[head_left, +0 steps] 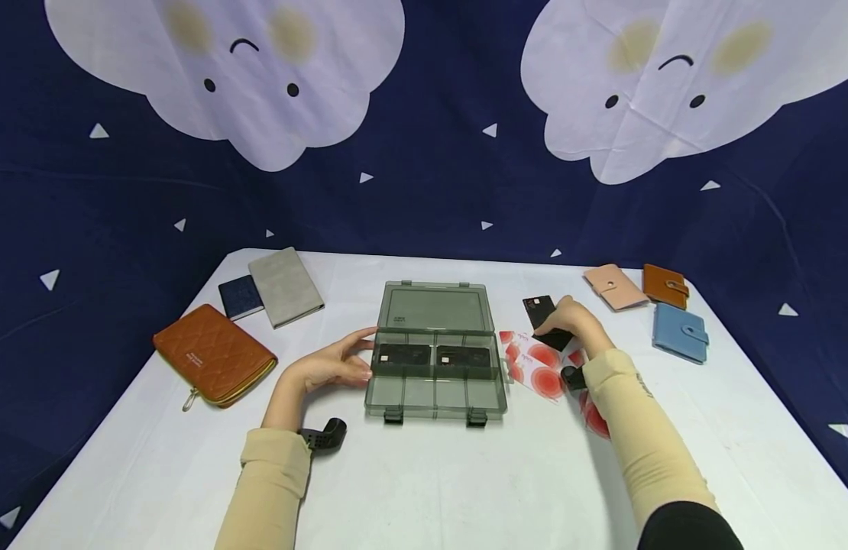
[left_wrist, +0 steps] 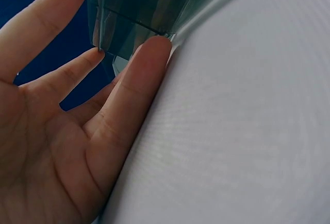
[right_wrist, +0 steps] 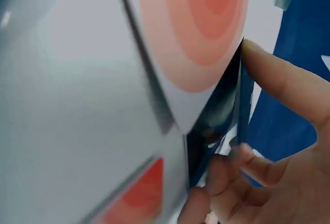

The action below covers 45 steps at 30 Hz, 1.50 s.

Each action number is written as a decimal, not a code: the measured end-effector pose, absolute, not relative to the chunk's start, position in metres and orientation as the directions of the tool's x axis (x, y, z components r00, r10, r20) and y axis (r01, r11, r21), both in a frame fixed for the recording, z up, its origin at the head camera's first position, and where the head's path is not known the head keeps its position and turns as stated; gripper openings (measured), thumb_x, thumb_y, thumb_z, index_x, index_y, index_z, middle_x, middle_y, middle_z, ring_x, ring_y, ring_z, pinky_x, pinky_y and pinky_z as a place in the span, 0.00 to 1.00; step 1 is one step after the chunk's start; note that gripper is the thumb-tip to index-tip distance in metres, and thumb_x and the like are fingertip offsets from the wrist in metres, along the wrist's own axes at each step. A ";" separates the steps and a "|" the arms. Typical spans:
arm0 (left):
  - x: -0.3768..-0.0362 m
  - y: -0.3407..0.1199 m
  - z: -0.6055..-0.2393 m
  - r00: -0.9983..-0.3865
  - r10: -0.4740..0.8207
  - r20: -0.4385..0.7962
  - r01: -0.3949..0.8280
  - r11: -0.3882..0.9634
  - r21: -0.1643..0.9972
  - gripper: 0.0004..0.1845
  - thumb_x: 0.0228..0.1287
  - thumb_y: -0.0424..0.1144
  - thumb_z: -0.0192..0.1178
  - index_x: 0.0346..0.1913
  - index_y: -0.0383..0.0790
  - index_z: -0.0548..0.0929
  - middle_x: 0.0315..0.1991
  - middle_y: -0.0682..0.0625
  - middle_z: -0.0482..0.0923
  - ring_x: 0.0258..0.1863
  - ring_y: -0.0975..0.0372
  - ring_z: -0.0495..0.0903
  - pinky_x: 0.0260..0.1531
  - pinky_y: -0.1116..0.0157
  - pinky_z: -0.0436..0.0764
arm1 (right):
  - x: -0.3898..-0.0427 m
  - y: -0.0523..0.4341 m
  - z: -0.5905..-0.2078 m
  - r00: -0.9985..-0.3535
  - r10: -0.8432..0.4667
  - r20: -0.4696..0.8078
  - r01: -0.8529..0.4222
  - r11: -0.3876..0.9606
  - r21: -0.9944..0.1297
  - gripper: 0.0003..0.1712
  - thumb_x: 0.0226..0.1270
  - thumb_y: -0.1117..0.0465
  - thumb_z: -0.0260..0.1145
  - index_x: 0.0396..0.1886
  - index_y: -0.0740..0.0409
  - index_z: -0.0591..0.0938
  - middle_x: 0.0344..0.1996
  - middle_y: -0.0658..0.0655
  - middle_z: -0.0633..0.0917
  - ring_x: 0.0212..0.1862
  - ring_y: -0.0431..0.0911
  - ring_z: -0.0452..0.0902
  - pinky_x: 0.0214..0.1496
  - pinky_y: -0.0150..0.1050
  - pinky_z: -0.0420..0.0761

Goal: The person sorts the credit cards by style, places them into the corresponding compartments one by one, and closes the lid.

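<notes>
A translucent grey-green organizer box (head_left: pixel 417 396) lies on the white table, its lid (head_left: pixel 434 307) folded back. Two dark cards with small pale chips, the left card (head_left: pixel 405 357) and the right card (head_left: pixel 464 357), lie in compartments of its upper row. At the box's left side, my left hand (head_left: pixel 330 363) touches the wall (left_wrist: pixel 139 2) with outstretched thumb and fingers. To the right, my right hand (head_left: pixel 580 325) pinches a black card (right_wrist: pixel 221 108) at its edges. Another black card (head_left: pixel 538 307) shows just beyond the fingertips. Red-and-white patterned cards (head_left: pixel 534 368) lie below that hand.
On the left are a brown quilted zip wallet (head_left: pixel 214 355), a navy booklet (head_left: pixel 241 296) and a grey notebook (head_left: pixel 286 286). At the far right sit a pink wallet (head_left: pixel 615 287), a brown wallet (head_left: pixel 663 285) and a blue wallet (head_left: pixel 678 333). A dark cloud-print cloth (head_left: pixel 438 191) hangs behind.
</notes>
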<state>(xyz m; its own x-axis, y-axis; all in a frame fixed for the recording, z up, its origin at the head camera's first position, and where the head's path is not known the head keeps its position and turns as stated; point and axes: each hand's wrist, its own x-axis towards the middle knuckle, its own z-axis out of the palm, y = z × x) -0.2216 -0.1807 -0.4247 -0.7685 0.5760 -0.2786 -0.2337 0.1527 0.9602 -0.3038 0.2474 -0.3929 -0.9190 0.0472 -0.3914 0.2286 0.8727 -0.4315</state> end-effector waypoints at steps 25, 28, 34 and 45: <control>-0.221 -0.181 -0.425 -0.771 0.574 -0.275 -0.236 0.144 0.961 0.49 0.53 0.28 0.63 0.73 0.45 0.44 0.69 0.36 0.45 0.38 0.62 0.77 0.44 0.60 0.77 | -0.263 0.187 -0.363 -0.996 -0.085 -0.040 -0.006 0.480 -0.877 0.15 0.71 0.64 0.48 0.48 0.72 0.71 0.31 0.58 0.78 0.26 0.38 0.73 0.31 0.37 0.72; -0.221 -0.181 -0.426 -0.770 0.576 -0.274 -0.237 0.142 0.961 0.49 0.53 0.28 0.63 0.73 0.45 0.44 0.69 0.36 0.45 0.38 0.62 0.77 0.44 0.61 0.77 | -0.261 0.175 -0.356 -0.993 -0.117 -0.016 -0.045 0.498 -0.866 0.14 0.71 0.63 0.48 0.47 0.71 0.73 0.32 0.60 0.79 0.27 0.40 0.74 0.32 0.37 0.72; -0.221 -0.181 -0.426 -0.770 0.576 -0.275 -0.239 0.140 0.961 0.49 0.53 0.28 0.63 0.73 0.45 0.44 0.69 0.36 0.45 0.38 0.62 0.77 0.44 0.61 0.78 | -0.256 0.151 -0.347 -0.980 -0.198 0.021 -0.127 0.543 -0.830 0.16 0.72 0.62 0.49 0.49 0.68 0.76 0.37 0.64 0.79 0.32 0.48 0.77 0.35 0.42 0.74; -0.221 -0.180 -0.425 -0.773 0.570 -0.279 -0.235 0.150 0.960 0.49 0.54 0.28 0.63 0.73 0.44 0.44 0.69 0.35 0.45 0.38 0.62 0.77 0.45 0.59 0.78 | -0.254 0.112 -0.341 -0.935 -0.353 -0.029 -0.205 0.607 -0.768 0.15 0.68 0.68 0.53 0.51 0.67 0.76 0.37 0.63 0.80 0.38 0.55 0.77 0.33 0.37 0.74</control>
<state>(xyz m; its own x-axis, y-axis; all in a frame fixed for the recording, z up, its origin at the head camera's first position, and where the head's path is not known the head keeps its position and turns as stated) -0.2210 -0.1796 -0.4252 -0.7730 0.5698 -0.2788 -0.2355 0.1503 0.9602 -0.2545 0.1116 -0.3408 -0.9352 -0.3529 -0.0291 -0.2050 0.6066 -0.7682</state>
